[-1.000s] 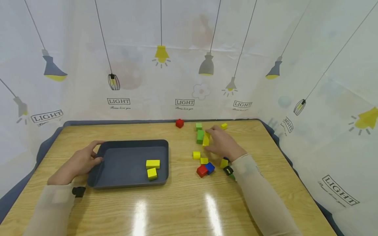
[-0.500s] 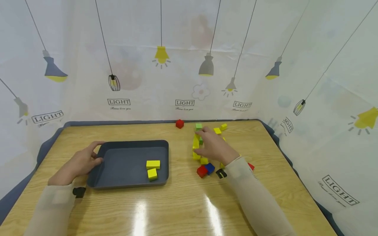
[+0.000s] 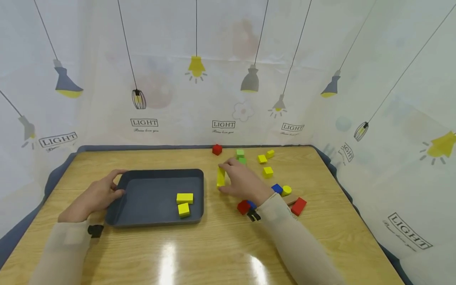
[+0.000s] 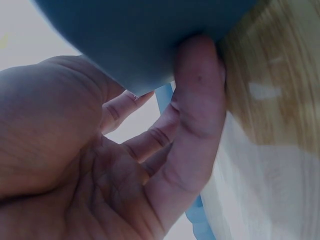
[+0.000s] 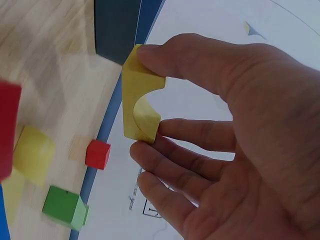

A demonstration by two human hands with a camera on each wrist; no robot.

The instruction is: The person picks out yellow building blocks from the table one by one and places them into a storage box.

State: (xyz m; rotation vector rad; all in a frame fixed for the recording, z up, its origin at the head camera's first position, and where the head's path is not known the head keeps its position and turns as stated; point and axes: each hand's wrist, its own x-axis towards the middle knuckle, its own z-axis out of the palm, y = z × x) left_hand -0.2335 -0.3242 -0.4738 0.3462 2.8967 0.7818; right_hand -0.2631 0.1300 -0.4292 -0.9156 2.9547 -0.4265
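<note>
My right hand [image 3: 246,183] pinches a yellow arch-shaped block [image 5: 134,100] between thumb and fingertips, holding it just right of the dark grey tray [image 3: 153,226]. In the right wrist view, the block's semicircular cut-out faces the palm. My left hand [image 3: 95,198] holds the tray by its left wall, thumb over the rim; in the left wrist view a finger [image 4: 197,110] presses against the tray's outer side. Inside the tray, toward the right, lie a yellow rectangular block [image 3: 185,198] and a yellow cube [image 3: 183,209].
Loose blocks lie around my right arm: a red cube [image 3: 217,149] near the back edge, green blocks [image 3: 240,152], yellow cubes [image 3: 268,172], a yellow cylinder [image 3: 286,190], a blue block [image 3: 276,189] and a red rectangular block [image 3: 299,206]. A printed curtain [image 3: 171,134] stands behind the table.
My right hand has carried the yellow arch block leftward from beside the green blocks to near the tray. The left hand and tray have stayed put.
</note>
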